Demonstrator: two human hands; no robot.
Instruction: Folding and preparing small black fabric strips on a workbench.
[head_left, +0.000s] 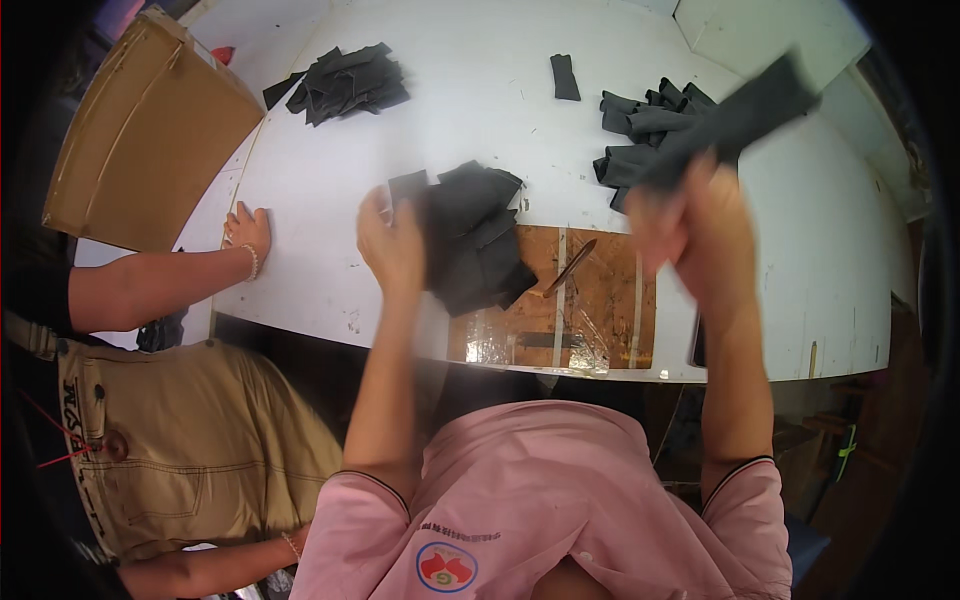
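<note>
My right hand, smeared by motion, is raised over the right side of the table and closed on a long dark grey fabric strip. The strip tilts up to the right, in front of a pile of folded dark fabric strips. At the middle of the table, my left hand is at the left edge of a stack of flat dark fabric pieces. Its fingers close on a dark fabric piece at that edge; blur hides the exact grip.
A brown board under clear tape lies at the table's front edge, with a thin brown tool on it. Farther back are another fabric pile and a single strip. At left stand a cardboard box and a person resting a hand on the table.
</note>
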